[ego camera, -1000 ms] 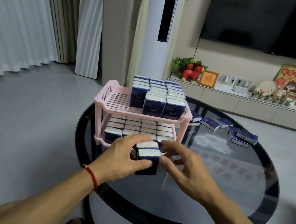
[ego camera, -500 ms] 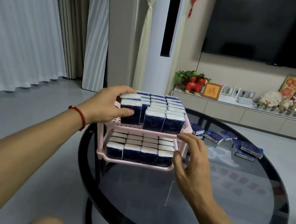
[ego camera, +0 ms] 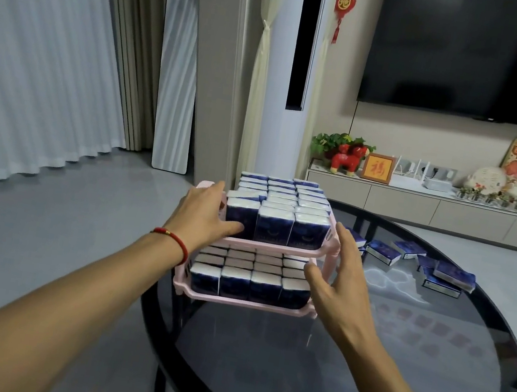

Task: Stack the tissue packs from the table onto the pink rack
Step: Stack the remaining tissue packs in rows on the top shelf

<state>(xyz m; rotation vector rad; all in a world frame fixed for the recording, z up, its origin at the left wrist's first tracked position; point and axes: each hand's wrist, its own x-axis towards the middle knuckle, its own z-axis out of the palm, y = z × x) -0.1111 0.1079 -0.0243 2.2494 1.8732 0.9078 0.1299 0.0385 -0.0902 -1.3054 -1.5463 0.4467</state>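
Up at mid-frame, the left hand point(ego camera: 204, 217) grips the front-left tissue pack point(ego camera: 240, 215) on the top shelf of the pink rack point(ego camera: 276, 248), thumb across its face. Right of the rack, the right hand point(ego camera: 340, 280) hovers with fingers spread, holding nothing. Both shelves are packed with rows of packs. Loose packs point(ego camera: 447, 276) lie on the glass table point(ego camera: 359, 364) at centre right.

Behind the round dark glass counter point(ego camera: 359, 364), a wall-mounted black television point(ego camera: 476, 54) hangs above a low cabinet point(ego camera: 418, 206) carrying a red toy animal point(ego camera: 346, 159), a framed picture point(ego camera: 378, 168) and small potted plants point(ego camera: 493, 198), with white curtains point(ego camera: 35, 58) at left.
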